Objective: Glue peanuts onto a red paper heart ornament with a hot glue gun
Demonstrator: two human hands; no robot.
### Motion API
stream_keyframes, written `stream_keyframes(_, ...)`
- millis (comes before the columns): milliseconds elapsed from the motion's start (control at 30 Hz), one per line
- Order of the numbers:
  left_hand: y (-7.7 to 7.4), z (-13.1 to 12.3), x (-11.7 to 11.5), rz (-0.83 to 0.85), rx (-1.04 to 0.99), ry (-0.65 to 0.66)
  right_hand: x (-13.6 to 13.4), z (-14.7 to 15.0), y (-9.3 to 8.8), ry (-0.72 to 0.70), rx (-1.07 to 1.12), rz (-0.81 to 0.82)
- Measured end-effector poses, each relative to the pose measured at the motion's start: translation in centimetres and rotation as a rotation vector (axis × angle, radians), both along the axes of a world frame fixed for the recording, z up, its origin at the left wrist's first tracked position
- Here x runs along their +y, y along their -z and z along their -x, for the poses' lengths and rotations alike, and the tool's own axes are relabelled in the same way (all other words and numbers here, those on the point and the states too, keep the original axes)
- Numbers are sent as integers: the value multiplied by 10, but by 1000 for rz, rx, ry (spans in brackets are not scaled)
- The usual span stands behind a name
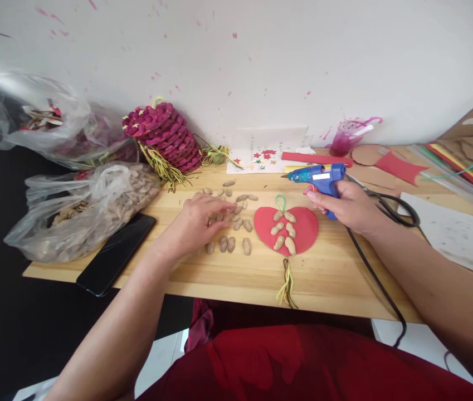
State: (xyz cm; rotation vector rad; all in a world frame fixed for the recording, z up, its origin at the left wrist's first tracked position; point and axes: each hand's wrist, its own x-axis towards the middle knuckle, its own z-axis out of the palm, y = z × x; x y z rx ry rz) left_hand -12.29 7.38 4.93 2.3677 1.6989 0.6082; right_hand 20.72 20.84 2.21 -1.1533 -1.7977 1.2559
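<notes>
Head view: near the counter's (328,281) front edge lies a red paper heart (307,225) bearing six peanuts (278,242). Left hand (200,223), fingers spread, rests on loose peanuts (231,244) beside it. Right hand (349,209) grips a blue glue gun (317,177) just beyond the heart

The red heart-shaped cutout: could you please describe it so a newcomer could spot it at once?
On the wooden table, look between the left hand on the loose peanuts and the right hand holding the blue glue gun. The red heart-shaped cutout lies flat there. Unlike the other red paper farther back, it bears rows of peanuts, a green loop above and a tassel below.
</notes>
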Motion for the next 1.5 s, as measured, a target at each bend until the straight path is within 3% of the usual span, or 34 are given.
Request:
stream_keyframes(267,-8,17,-11,56,-58,-105,-1,0,0,7,-1,4)
stream_keyframes(567,-3,12,-8,65,-16,-108,-2,1,-3,7,4,12)
stream_keyframes(933,-2,16,-12,-12,-126,-203,-1,0,0,-4,-12,17)
stream_keyframes(1233,1,-18,-14,-32,-109,2,-2,2,-2,4,13,14)
stream_keyframes(1500,8,-27,-2,-3,-19,27,-2,1,-1,14,-10,5)
